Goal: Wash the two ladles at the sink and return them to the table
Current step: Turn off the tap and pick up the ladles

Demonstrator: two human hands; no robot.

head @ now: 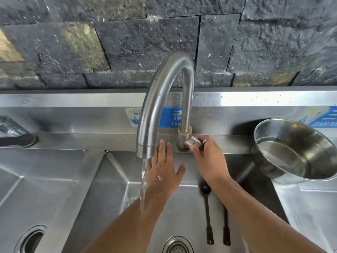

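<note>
Both ladles lie flat on the floor of the middle sink basin [113, 189], side by side, handle ends toward the person and near the drain strainer [177, 245]. Left ladle [207, 212]: dark bowl visible at the far end. Right ladle [226, 230]: only the handle shows, the rest is under the right forearm. Neither is touched. Left hand [162, 170] is flat, fingers straight and slightly spread, holding nothing; the water stream [144, 179] from the faucet spout [155, 110] runs down its outer edge and forearm. Right hand [209, 157] is clamped on the tap lever [193, 141], fingers curled round it. A steel bowl [269, 128] with water in it sits tilted on the right rim. Second basin [45, 179] to the left, stone wall [145, 42] behind.
</note>
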